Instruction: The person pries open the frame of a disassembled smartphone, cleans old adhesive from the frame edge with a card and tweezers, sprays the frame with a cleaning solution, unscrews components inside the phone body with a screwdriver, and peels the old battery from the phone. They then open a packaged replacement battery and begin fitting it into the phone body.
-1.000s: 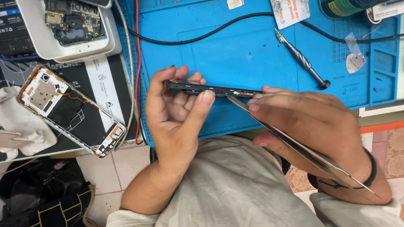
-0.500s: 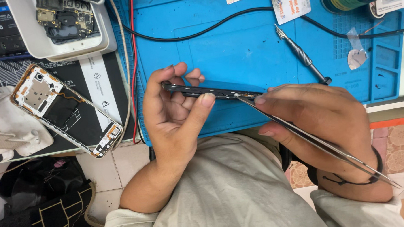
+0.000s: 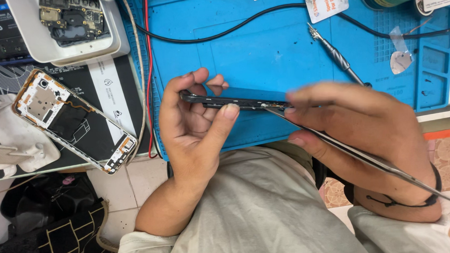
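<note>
Nearest the camera, over the lap, the left hand (image 3: 195, 127) grips a dark phone body (image 3: 234, 100) edge-on, its thumb pressed along the near side and its fingers (image 3: 211, 84) curled over the far side, so the phone hangs just above the front edge of the blue mat (image 3: 262, 50). The right hand (image 3: 360, 132) pinches one pair of long metal tweezers (image 3: 355, 154), fingers pressed together on the shaft, with the tip touching the phone's edge near its right end. Judging by this, the work on that edge is under way and not finished: nothing has visibly come free there, and whether the tip holds a part cannot be told. On the worktop further off lie one opened phone frame (image 3: 72, 119) at the left, one screwdriver (image 3: 334, 55) on the mat, one black cable (image 3: 222, 34) crossing it, and one white tray (image 3: 67, 32) holding a circuit board.
</note>
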